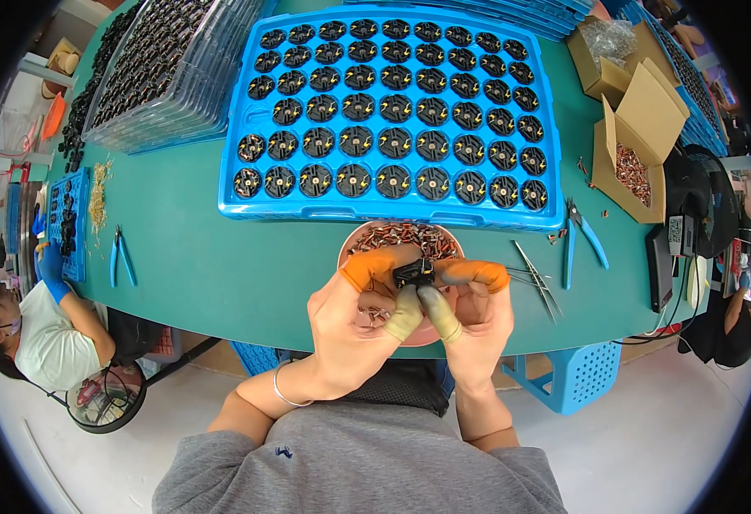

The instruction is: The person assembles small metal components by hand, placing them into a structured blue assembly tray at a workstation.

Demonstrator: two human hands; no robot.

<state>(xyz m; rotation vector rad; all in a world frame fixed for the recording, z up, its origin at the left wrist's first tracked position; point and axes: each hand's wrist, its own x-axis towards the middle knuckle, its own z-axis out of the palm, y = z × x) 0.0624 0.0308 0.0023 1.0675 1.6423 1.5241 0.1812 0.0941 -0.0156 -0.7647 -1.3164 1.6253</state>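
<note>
Head view: my left grip (339, 321) and right grip (482, 321) both pinch one small black part (413, 273) over the pink bowl (425, 332). From it, blue tray (307, 209) sits at 12 o'clock, tweezers (537, 277) at 3, on the tabletop (221, 274).

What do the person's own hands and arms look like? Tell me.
Left hand and right hand each wear an orange finger cover and a pale yellow thumb cover. A silver bracelet circles the left wrist. Both grey sleeves are short.

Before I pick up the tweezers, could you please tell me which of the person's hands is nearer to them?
Right: the right hand is just left of the tweezers; the left hand is farther left.
</note>
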